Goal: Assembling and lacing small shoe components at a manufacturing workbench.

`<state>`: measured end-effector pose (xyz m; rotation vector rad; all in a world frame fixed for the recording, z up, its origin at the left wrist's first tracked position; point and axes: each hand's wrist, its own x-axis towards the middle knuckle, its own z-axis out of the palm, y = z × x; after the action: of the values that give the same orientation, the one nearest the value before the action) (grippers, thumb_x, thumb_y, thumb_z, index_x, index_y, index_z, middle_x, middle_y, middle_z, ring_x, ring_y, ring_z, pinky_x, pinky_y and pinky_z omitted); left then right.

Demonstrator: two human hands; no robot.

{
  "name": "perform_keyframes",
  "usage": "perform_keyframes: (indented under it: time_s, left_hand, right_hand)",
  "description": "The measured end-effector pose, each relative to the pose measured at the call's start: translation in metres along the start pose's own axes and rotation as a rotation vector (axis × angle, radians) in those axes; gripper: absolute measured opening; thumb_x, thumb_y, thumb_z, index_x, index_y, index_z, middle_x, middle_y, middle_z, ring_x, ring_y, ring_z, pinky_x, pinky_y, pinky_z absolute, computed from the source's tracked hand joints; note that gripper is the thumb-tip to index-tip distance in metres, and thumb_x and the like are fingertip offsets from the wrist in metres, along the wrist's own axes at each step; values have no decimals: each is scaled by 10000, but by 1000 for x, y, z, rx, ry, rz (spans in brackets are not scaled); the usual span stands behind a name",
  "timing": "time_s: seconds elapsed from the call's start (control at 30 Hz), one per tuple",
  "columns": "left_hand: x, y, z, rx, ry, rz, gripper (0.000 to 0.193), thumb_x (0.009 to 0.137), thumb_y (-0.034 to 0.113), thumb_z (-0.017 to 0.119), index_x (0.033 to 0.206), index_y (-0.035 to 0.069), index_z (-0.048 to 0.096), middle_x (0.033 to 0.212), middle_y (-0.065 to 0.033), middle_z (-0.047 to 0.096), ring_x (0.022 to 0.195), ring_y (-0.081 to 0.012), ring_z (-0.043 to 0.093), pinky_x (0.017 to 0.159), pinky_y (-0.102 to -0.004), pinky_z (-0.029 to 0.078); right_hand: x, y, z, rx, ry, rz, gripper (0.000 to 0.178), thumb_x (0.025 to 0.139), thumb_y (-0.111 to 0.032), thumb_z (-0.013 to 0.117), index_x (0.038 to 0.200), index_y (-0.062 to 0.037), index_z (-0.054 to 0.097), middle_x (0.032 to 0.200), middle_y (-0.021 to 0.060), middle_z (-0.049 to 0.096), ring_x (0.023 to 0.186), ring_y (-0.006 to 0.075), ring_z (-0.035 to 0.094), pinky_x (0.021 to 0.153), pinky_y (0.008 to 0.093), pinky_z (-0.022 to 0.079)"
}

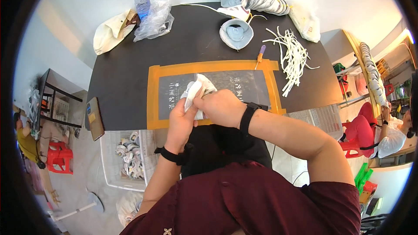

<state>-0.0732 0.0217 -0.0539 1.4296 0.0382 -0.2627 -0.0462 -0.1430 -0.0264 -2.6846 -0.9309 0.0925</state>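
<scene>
Over the middle of the table's near side, my left hand [179, 121] and my right hand [221, 106] are closed together around a white shoe upper [204, 82]. Its upper part sticks out above my fingers; the rest is covered by them. Beneath lies a clear plastic sheet [254, 85] with white print, edged with orange tape [153, 91]. A thin-shafted tool with a purple and orange handle [261, 55] rests by the sheet's far right corner. Farther right is a loose bundle of white laces [292, 56]. A grey-lined shoe upper [236, 34] sits beyond the sheet.
A row of nested shoe uppers [265, 2] and a pale bag [305, 22] line the back edge. At back left are a water bottle [142, 4], plastic bag [156, 21] and cream cloth item [109, 32]. A phone [95, 118] overhangs the left edge above a white crate [106, 165].
</scene>
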Motion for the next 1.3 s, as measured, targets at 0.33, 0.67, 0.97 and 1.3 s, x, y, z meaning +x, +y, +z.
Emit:
perform_keyframes:
  time_s: [0.33, 0.67, 0.97, 1.3]
  left_hand:
    - [4, -3, 6, 36, 35, 50, 199, 982, 138, 565, 1134, 16, 603, 852, 2, 626, 598, -38, 501, 500, -207, 406]
    - [1, 0, -7, -396, -11, -31, 237, 963, 136, 607, 1196, 107, 578, 1021, 6, 658, 816, -79, 614, 543, -213, 447]
    - [-28, -1, 13, -766, -14, -354, 317, 958, 121, 609, 1260, 179, 535, 1133, 17, 632, 938, -122, 625, 574, -231, 485]
    - [-20, 1, 8, -585, -74, -375, 316, 971, 125, 595, 1277, 179, 539, 1075, 22, 650, 858, -94, 645, 538, -217, 478]
  right_hand:
    - [2, -5, -12, 179, 10, 203, 158, 876, -167, 549, 892, -27, 620, 829, 182, 684, 803, 373, 684, 700, 472, 537]
    - [-73, -1, -65, 674, 311, 144, 118, 850, -85, 624, 941, -44, 561, 822, 148, 610, 782, 266, 633, 715, 359, 507]
    - [-60, -10, 2, 665, 480, 292, 204, 798, -69, 644, 992, -96, 704, 890, 105, 599, 806, 275, 636, 711, 361, 513]
    - [-39, -9, 19, 841, 437, 335, 233, 784, -43, 628, 1005, -60, 699, 874, 117, 623, 794, 288, 652, 706, 363, 517]
